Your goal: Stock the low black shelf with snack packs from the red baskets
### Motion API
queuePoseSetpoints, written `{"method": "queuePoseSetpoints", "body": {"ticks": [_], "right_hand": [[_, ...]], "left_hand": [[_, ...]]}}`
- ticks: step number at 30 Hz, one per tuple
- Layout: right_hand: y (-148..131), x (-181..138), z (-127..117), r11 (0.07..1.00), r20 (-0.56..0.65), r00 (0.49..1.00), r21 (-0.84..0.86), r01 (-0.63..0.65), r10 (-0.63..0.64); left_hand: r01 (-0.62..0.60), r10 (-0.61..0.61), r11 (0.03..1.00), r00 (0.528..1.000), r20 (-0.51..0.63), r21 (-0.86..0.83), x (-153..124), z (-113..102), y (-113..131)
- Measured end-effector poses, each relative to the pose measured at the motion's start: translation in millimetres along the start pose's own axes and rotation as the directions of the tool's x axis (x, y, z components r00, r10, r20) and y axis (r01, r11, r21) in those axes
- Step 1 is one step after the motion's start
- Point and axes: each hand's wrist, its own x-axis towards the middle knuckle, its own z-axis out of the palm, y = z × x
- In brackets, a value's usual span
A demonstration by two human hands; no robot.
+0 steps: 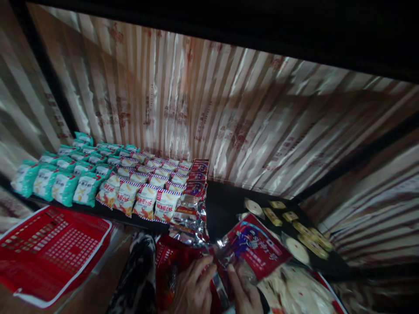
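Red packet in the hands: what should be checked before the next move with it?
1. Grip: left hand and right hand both pinch the red packet: ok.
2. Free spot: bare dark shelf shows right of the red row: ok.
3. The row's front packets stand straight: not ok, they slump forward.
4. Packet sealed: cannot tell, blurred.
5. Red basket clear of the hands: ok, it lies off to the left.

A dark shelf [222, 205] carries rows of teal packets [62, 179]; beside them white striped packets [147, 187]; then red packets [197, 174]; yellow pieces [296, 224] farther right.
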Motion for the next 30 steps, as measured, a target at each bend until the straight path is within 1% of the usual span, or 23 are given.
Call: {"method": "queuePoseSetpoints", "body": {"ticks": [4, 9, 11, 14, 16, 17, 19, 22, 26, 30], "right_hand": [[-19, 17, 3, 0.996, 0.036, 0.999, 0.083, -0.03, 0.027], [-46, 24, 12, 0.971, -0.05, 0.991, 0.215, -0.109, 0.122], [-57, 25, 15, 0.964, -0.005, 0.99, 0.229, -0.135, 0.14], [-72, 30, 19, 0.946, 0.063, 0.987, 0.28, -0.162, 0.15], [-80, 38, 21, 0.93, 0.063, 0.987, 0.33, -0.163, 0.15], [-84, 44, 21, 0.923, 0.073, 0.987, 0.351, -0.161, 0.144], [-89, 59, 23, 0.907, 0.132, 0.983, 0.386, -0.167, 0.125], [-98, 89, 25, 0.888, 0.19, 0.979, 0.434, -0.153, 0.076], [-113, 128, 30, 0.892, 0.176, 0.984, 0.442, -0.096, 0.019], [-129, 162, 35, 0.891, 0.144, 0.99, 0.45, -0.056, -0.011]], "left_hand": [[0.057, -0.059, 0.998, 0.994, -0.094, -0.027, 18, -17, -3], [0.003, -0.003, 1.0, 0.982, -0.187, 0.001, 31, -23, -14], [-0.016, 0.018, 1.0, 0.98, -0.2, 0.012, 35, -25, -18], [-0.006, 0.011, 1.0, 0.986, -0.169, 0.031, 45, -29, -20], [0.001, 0.002, 1.0, 0.992, -0.123, 0.03, 56, -33, -21], [0.004, -0.002, 1.0, 0.995, -0.098, 0.026, 62, -36, -21], [0.016, -0.015, 1.0, 0.999, -0.051, 0.012, 78, -41, -21], [0.067, -0.067, 0.998, 0.998, 0.003, -0.018, 107, -48, -23], [0.106, -0.104, 0.993, 0.994, 0.038, -0.053, 148, -55, -30], [0.163, -0.16, 0.986, 0.985, 0.059, -0.046, 179, -59, -38]]}}
